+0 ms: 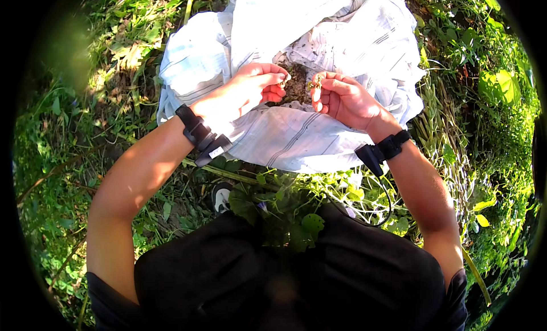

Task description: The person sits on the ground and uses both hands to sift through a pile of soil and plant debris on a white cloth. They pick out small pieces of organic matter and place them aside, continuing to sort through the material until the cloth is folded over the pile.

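My left hand [252, 88] pinches a small pale brown plant piece [285, 80] between thumb and fingers; most of it is hidden. Across a short gap, my right hand [342, 97] holds a dry, yellowish-brown plant sprig [315, 83] at its fingertips. Both hands are over a white striped cloth [295, 130], bunched up around its middle. In its hollow lies a heap of brown, crumbly plant matter [299, 89], too fine to tell whether it is seed or chaff. Dark bits are scattered on the cloth's inner folds.
Green weeds [495, 134] grow on the right, with flattened dry stalks [444, 134] beside the cloth. Leafy vines [295, 207] rise between my knees. Each wrist wears a black strapped device; a cable [389, 203] loops from the right one. A shoe [222, 197] shows below the cloth.
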Tool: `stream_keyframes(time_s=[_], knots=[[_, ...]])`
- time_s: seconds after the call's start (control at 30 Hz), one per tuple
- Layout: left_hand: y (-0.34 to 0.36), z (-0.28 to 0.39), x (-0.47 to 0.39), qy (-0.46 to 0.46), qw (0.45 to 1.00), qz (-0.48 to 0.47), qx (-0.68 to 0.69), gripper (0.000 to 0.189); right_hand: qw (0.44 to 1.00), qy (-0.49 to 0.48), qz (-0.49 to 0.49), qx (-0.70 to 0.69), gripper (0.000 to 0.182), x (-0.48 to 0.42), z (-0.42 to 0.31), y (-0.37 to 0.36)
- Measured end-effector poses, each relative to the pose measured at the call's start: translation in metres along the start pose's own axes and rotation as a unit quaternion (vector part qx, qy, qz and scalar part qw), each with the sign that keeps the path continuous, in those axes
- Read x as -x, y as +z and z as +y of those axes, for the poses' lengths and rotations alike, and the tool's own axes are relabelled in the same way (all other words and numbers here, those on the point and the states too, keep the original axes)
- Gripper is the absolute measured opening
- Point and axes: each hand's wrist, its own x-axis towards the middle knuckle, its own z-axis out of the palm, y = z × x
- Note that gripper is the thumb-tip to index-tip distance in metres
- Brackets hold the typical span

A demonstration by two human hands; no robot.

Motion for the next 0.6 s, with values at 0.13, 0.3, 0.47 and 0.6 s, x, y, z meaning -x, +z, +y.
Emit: stream_keyframes(time_s=[0.13, 0.3, 0.47, 0.6], knots=[[-0.003, -0.004, 0.002, -0.021, 0.988, -0.071, 0.134, 0.013, 1.0, 0.001, -0.011, 0.015, 0.019, -0.002, 0.002, 0.002], [-0.007, -0.015, -0.009, -0.032, 0.978, -0.083, 0.189, 0.019, 0.999, 0.005, -0.036, 0.018, 0.02, -0.007, 0.0, 0.015], [-0.004, -0.018, -0.011, -0.046, 0.984, -0.075, 0.155, 0.027, 0.999, 0.006, -0.033, -0.006, 0.02, -0.006, 0.0, 0.018], [0.003, -0.013, -0.005, -0.035, 0.989, -0.087, 0.118, 0.045, 0.998, 0.019, 0.048, 0.038, 0.021, -0.008, -0.003, 0.019]])
